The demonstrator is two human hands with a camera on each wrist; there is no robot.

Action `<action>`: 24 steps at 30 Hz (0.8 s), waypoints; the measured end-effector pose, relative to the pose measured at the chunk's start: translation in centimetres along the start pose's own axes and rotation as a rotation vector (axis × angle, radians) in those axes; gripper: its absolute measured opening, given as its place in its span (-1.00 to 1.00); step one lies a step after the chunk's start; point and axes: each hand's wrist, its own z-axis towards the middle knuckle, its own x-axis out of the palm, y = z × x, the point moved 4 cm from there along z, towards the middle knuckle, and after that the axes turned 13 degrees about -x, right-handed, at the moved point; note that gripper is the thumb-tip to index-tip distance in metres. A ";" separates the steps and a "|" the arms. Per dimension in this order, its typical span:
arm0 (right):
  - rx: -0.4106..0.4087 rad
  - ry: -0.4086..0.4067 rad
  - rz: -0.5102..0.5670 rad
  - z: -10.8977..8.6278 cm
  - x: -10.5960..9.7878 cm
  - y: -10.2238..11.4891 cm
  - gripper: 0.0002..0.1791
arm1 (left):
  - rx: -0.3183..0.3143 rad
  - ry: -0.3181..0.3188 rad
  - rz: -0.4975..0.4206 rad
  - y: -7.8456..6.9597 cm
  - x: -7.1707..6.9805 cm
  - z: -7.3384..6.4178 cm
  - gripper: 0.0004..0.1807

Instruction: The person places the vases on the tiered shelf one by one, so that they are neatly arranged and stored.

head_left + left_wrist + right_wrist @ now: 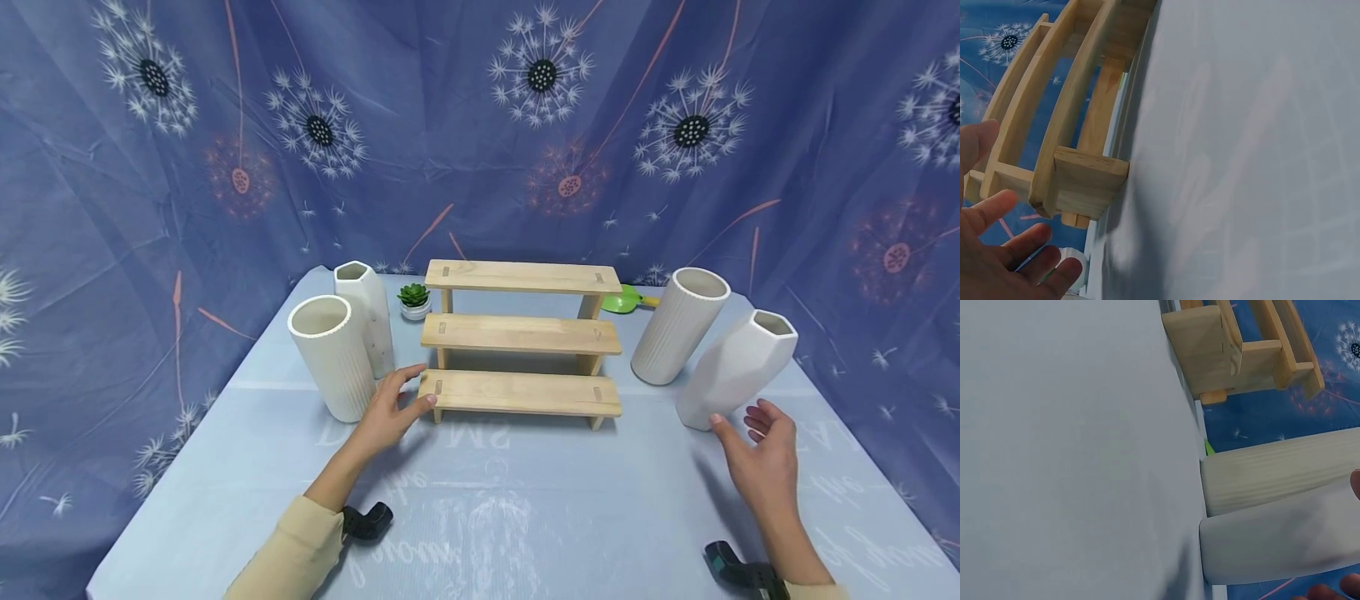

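A three-tier wooden shelf (517, 392) stands mid-table. My left hand (392, 414) is at its lower left end, thumb and fingers spread with nothing between them; in the left wrist view the same hand (1004, 250) reaches toward the step ends, and contact is unclear. On the right, my right hand (765, 458) is just in front of a white faceted vase (731, 371), its thumb and fingers apart. The right wrist view shows that vase lying across the picture beside a ribbed white vase (1272, 472), with only fingertips (1350, 584) at the edge.
To the left of the shelf are another ribbed vase (330, 358) and a faceted vase (367, 312). A small potted succulent (414, 302) sits behind them. Near the back right lies a green scoop-like item (621, 300) with a yellow handle. Blue dandelion-print cloth (450, 125) hangs behind the table.
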 end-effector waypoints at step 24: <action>0.042 0.033 0.067 2.6 1.8 -0.4 -0.14 | -0.115 0.155 -0.166 1.6 1.2 1.2 -0.42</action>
